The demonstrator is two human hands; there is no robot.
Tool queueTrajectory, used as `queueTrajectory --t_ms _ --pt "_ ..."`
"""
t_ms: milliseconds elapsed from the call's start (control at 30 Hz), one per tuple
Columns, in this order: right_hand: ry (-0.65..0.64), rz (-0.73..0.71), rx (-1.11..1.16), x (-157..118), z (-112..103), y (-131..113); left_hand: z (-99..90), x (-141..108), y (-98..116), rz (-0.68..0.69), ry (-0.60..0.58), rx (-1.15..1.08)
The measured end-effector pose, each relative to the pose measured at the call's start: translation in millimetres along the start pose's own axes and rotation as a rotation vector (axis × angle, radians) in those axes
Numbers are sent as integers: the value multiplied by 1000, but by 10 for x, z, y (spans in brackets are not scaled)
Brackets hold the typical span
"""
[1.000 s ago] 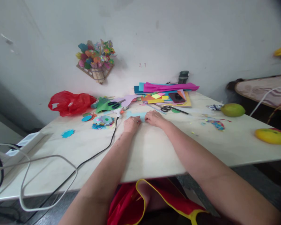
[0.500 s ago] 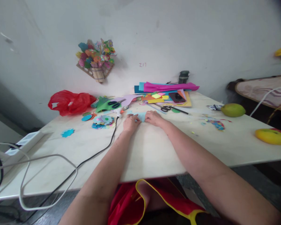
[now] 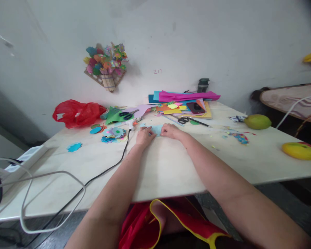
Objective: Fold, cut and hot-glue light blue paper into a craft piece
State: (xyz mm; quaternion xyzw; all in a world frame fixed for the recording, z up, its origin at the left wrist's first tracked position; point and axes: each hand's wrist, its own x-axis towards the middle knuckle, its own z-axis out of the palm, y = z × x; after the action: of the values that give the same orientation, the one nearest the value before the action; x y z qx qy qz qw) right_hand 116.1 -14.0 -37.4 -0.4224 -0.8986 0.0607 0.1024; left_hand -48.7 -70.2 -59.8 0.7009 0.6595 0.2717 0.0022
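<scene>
A light blue sheet of paper [image 3: 157,129] lies on the table between my two hands, partly covered by them. My left hand [image 3: 145,136] rests on its left part with the fingers stretched out and pressing down. At the right end of the paper, my right hand [image 3: 170,131] has its fingers curled together in a pinch on it. A glue gun [image 3: 131,123] with a black cord lies just beyond my left hand. To the left sits a pile of flower-shaped paper cutouts [image 3: 114,134].
A blue cutout [image 3: 74,147] and a red plastic bag [image 3: 78,113] are at left. Two pairs of scissors, one black-handled [image 3: 126,114], a pencil [image 3: 200,122] and coloured sheets with a phone [image 3: 196,108] lie behind. Mangoes [image 3: 257,121] are right; a power strip [image 3: 28,159] left.
Almost nothing differs. My right hand has shifted very slightly over the blue paper, while my left hand stays in place.
</scene>
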Motion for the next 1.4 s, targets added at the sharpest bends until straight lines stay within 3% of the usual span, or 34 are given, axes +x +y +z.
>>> queueTrajectory --t_ms 267,567,833,1400 --pt "21 -58 69 36 78 87 -83 -48 93 -18 9 159" --pt "-34 0 195 40 101 129 -38 -18 -1 -96 -56 48" --pt "70 -84 197 72 170 97 -51 -23 21 -110 -48 48" --pt "-16 58 172 50 115 -25 -53 -16 2 -77 -38 -25"
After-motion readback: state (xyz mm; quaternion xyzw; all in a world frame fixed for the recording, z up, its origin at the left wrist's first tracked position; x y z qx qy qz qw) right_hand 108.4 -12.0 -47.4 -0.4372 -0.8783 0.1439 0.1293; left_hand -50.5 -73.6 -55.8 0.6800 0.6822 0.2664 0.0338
